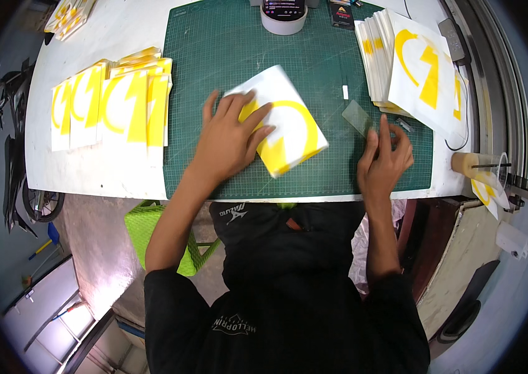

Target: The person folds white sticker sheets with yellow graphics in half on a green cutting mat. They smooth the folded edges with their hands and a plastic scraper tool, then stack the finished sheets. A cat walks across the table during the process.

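Note:
A white folded sheet [287, 121] with a yellow printed design lies tilted on the green cutting mat [214, 37], slightly blurred. My left hand [228, 134] rests over its left side with fingers spread, thumb and fingertips on top of it. To the right, my right hand [387, 153] is at the mat with index finger and thumb stretched out and apart. By its thumb tip lies a translucent card [356, 116]; the thumb is at or very near the card's lower corner. Small grey pieces [404, 124] sit just beyond the fingers.
Yellow-and-white folded pieces [125, 106] are piled at the left. A stack of similar white sheets [413, 68] stands at the right. A phone [283, 9] on a round white stand [283, 25] is at the back, beside a dark box [341, 15]. A tape roll [465, 165] is near the right edge.

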The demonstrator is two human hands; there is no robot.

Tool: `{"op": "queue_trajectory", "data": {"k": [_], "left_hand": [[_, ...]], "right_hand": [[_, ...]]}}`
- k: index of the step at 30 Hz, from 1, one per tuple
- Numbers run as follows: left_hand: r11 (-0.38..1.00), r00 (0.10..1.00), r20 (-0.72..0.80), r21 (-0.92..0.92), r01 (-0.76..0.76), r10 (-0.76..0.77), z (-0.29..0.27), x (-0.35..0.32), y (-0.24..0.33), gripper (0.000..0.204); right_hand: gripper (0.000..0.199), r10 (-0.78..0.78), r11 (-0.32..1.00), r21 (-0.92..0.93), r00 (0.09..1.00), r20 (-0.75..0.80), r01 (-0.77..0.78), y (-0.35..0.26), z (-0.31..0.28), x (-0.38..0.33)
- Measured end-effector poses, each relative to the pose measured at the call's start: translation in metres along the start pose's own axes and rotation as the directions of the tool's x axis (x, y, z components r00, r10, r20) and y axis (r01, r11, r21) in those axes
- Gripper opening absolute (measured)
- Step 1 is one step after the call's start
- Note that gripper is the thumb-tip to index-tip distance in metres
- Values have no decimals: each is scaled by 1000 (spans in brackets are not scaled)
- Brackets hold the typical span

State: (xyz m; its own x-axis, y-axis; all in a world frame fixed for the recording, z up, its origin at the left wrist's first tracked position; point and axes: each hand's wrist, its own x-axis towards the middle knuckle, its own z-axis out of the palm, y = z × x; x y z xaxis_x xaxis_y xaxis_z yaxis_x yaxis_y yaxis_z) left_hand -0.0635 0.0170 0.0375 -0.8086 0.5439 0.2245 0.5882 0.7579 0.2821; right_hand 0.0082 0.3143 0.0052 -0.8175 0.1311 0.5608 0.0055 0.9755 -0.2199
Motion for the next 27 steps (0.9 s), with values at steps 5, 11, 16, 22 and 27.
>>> {"op": "queue_trajectory", "data": {"k": [5, 11, 16, 22, 27], "left_hand": [[996, 995, -90, 73, 44, -37, -12, -31, 26, 35], [980, 984, -163, -193, 44, -76, -23, -7, 40, 36], [858, 993, 8, -504, 102, -114, -23, 19, 47, 35], [671, 959, 207, -686, 283, -192, -23, 20, 53, 28], [589, 917, 333, -704, 397, -220, -31, 17, 56, 27]], "right_hand": [[18, 33, 981, 180, 971, 235, -77, -62, -29, -27], [13, 250, 722, 551, 900, 357, -419, -55, -25, -29], [16, 348, 80, 708, 685, 640, -701, -41, -45, -18], [29, 232, 109, 775, 774, 589, -623, -26, -47, -23], [34, 162, 129, 806, 815, 557, -577, -27, -53, -24]]}}
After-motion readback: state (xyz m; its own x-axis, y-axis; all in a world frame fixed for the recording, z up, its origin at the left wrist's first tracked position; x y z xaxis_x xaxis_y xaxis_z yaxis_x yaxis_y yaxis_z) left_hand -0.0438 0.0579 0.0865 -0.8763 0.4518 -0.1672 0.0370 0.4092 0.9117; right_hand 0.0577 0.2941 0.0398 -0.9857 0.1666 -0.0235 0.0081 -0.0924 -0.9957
